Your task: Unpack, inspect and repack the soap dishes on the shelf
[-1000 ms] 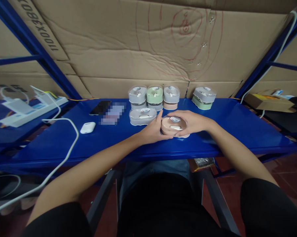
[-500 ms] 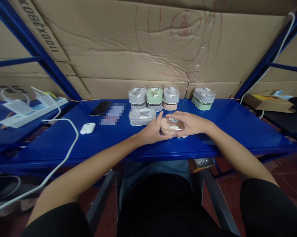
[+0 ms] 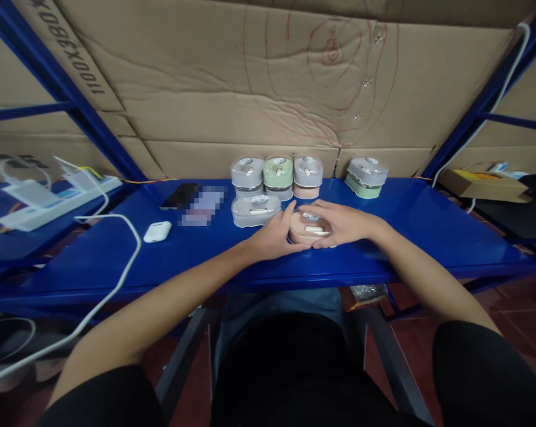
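A pinkish-beige lidded container [image 3: 307, 227], with a clear cover and a pale latch on top, sits near the front of the blue table. My left hand [image 3: 279, 236] grips its left side, thumb toward the front. From the right, my right hand [image 3: 341, 223] curls its fingers and thumb around the same container. Just left of it stands a single grey container [image 3: 256, 211], close to my left fingers. Behind are stacked containers: a grey one [image 3: 247, 171], a green one [image 3: 279, 171] and another grey one [image 3: 308, 171].
Another stack, a grey container over green [image 3: 368, 172], stands at the back right. Left on the blue table [image 3: 196, 261] lie a white earbud case [image 3: 158, 232] and a dark phone [image 3: 181, 196]. A white cable [image 3: 132, 255] crosses the left side. Cardboard [image 3: 196, 77] walls the back.
Almost nothing differs. Both hands stay around the pinkish-beige container, and the view has shifted very slightly.
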{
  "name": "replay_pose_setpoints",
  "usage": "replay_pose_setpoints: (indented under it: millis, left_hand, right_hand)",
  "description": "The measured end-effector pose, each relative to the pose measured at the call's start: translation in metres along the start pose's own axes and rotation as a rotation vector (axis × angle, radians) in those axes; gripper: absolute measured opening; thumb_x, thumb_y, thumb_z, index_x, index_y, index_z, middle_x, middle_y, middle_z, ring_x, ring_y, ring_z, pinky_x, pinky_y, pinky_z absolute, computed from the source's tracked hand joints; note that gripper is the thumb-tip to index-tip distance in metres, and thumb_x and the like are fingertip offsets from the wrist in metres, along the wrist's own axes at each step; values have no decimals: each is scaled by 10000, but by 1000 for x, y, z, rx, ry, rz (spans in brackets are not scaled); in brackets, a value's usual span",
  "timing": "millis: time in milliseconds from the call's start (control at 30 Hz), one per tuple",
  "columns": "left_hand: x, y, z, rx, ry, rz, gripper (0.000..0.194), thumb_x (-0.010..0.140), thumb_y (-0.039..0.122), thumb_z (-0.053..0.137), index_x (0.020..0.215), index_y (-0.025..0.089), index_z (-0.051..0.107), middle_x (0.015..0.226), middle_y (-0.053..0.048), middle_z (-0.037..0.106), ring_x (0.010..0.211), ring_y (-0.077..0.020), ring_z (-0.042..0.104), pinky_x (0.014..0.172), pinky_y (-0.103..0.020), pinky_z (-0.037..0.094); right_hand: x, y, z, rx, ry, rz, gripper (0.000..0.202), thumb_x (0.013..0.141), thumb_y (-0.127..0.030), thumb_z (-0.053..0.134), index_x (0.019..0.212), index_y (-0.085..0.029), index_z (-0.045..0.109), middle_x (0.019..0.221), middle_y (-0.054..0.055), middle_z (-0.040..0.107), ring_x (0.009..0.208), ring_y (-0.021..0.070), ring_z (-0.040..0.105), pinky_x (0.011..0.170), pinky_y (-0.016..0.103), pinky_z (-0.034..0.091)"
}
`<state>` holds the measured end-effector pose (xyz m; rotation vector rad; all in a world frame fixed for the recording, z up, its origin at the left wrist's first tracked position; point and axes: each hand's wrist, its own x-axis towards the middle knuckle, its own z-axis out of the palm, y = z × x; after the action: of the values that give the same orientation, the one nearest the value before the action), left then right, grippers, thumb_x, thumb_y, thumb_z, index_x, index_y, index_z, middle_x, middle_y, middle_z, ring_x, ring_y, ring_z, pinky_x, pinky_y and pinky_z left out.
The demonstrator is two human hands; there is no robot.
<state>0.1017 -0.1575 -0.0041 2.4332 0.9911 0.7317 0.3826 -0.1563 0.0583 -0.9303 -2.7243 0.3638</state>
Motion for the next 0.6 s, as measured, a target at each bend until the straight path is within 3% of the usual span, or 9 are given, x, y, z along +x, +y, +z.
replay_pose_setpoints:
  millis: [100, 167, 233, 300, 400, 500, 600]
  left_hand:
    - [-2, 6, -7, 22, 64, 26, 1177, 915, 658, 858, 1809, 205, 241, 1685, -258, 584, 1578, -461, 586, 1283, -661, 516]
    - [-1, 10, -17, 66, 161, 61, 979, 971, 595, 804, 1751, 214, 353, 1579, -210, 667, 1460, -401, 670, 1240, -602, 558]
    - [1, 12, -32, 159, 292, 73, 712, 1029, 523, 728, 1628, 211, 504, 1510, -187, 699, 1398, -374, 685, 1230, -571, 558]
    - [4, 10, -48, 274, 417, -2, 520, 1063, 494, 656, 1487, 196, 610, 1473, -196, 695, 1405, -395, 661, 1249, -584, 530]
    - [6, -2, -67, 434, 492, -249, 559, 1028, 614, 654, 1377, 178, 671, 1405, -236, 688, 1431, -486, 605, 1252, -670, 495]
    - [4, -15, -76, 506, 398, -505, 746, 999, 767, 580, 1380, 133, 675, 1345, -306, 702, 1406, -590, 606, 1165, -765, 514]
    - [2, -19, -78, 487, 274, -602, 837, 1022, 812, 472, 1394, 88, 666, 1294, -359, 729, 1311, -636, 682, 1066, -812, 540]
  right_hand:
    - [-2, 8, -5, 33, 0, 21, 1160, 796, -715, 946, 1778, -329, 463, 1681, 154, 621, 1510, 463, 619, 1221, 654, 565]
    - [-5, 15, -8, 43, -1, 64, 1205, 765, -687, 970, 1788, -310, 457, 1634, 163, 655, 1439, 467, 668, 1179, 657, 590]
    - [-8, 25, -11, 37, -7, 127, 1232, 738, -665, 987, 1792, -312, 455, 1547, 151, 702, 1331, 453, 725, 1124, 643, 623]
    - [-13, 35, -15, 21, -11, 178, 1250, 712, -669, 999, 1789, -349, 452, 1470, 122, 734, 1253, 435, 755, 1089, 640, 644]
    - [-19, 48, -22, 7, -8, 207, 1259, 679, -688, 1014, 1769, -366, 472, 1419, 103, 752, 1234, 434, 767, 1092, 652, 650]
    - [-24, 56, -28, -12, 7, 251, 1247, 644, -687, 1034, 1727, -330, 530, 1401, 121, 772, 1288, 464, 755, 1112, 661, 645]
    - [-25, 55, -33, -37, 25, 297, 1169, 657, -691, 1024, 1677, -321, 590, 1406, 133, 793, 1290, 474, 761, 1099, 669, 651]
